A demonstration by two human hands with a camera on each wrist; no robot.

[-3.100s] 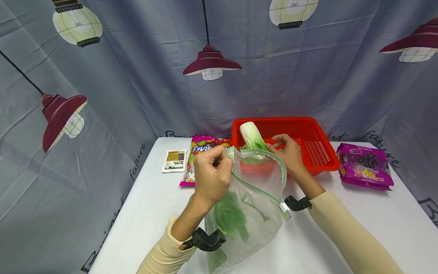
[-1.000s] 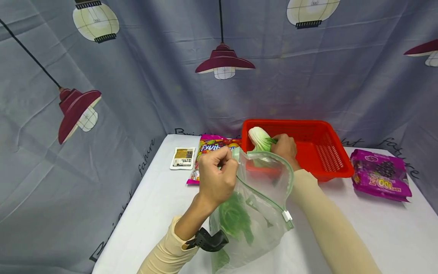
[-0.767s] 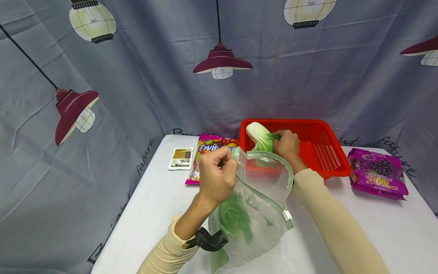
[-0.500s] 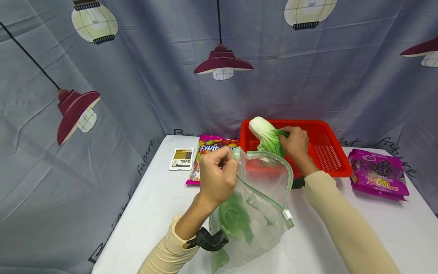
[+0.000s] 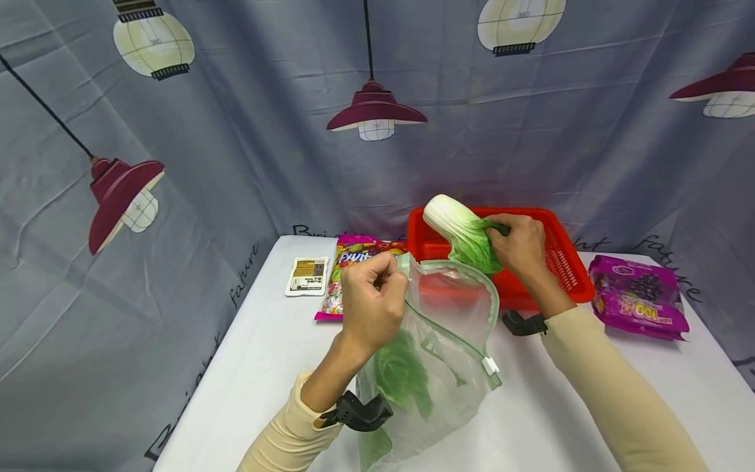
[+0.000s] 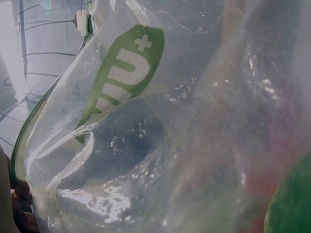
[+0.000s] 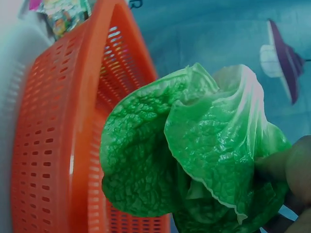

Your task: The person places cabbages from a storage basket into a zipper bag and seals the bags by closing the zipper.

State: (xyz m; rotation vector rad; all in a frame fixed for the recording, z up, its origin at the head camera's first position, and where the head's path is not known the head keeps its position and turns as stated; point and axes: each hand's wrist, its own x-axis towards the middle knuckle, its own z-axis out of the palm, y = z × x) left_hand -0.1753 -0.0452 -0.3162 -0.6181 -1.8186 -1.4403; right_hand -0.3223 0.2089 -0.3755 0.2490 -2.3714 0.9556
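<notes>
My left hand (image 5: pixel 375 303) grips the rim of a clear slider-zip bag (image 5: pixel 454 393), its fingers curled tight, and the bag hangs with its mouth spread. Green leafy vegetable (image 5: pixel 404 373) shows through the plastic inside. A white slider (image 5: pixel 489 366) sits at the right end of the zip. My right hand (image 5: pixel 519 246) pinches the leafy end of a napa cabbage (image 5: pixel 463 229), whose white base points up and left above the red basket (image 5: pixel 566 259). In the right wrist view the cabbage leaves (image 7: pixel 209 145) hang beside the basket wall, with thumb and fingers on them.
A fruit candy bag (image 5: pixel 345 262) lies left of the basket, partly behind my left hand. Left of it is a small flat white packet (image 5: pixel 308 276). A purple grape-printed bag (image 5: pixel 637 296) lies to the right. A grey curtain (image 5: pixel 283 151) hangs behind the white table (image 5: pixel 265 367).
My right hand has taken hold of the cabbage in the basket and lifted it up and to the right, tilting it. My left hand still holds the bag in about the same place.
</notes>
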